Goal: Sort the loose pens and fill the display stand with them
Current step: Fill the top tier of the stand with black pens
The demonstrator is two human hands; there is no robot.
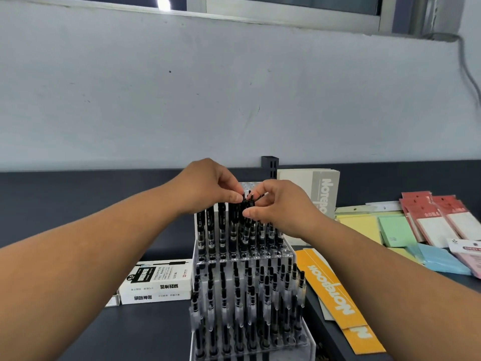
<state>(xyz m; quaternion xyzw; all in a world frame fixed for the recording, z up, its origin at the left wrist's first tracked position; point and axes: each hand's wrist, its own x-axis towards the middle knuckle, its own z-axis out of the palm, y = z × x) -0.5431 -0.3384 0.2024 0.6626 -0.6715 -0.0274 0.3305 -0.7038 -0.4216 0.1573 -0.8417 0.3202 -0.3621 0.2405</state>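
Over the display stand, my left hand and right hand pinch pens upright, likely to seat them in its holes.

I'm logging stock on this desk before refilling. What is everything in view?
clear acrylic tiered display stand: one, transparent, table centre
black pens: many, black, upright in stand's tiers
white pen boxes: at least two, white, left of stand
grey notebook: one, grey, standing behind stand, right
orange notebook: one, orange, flat right of stand
sticky-note pads: several, yellow, green, blue, far right
red-and-white packets: several, red and white, behind pads
dark table: one, dark grey, under everything
left hand: one, pinching pen tops, upper tier
right hand: one, pinching pens beside it
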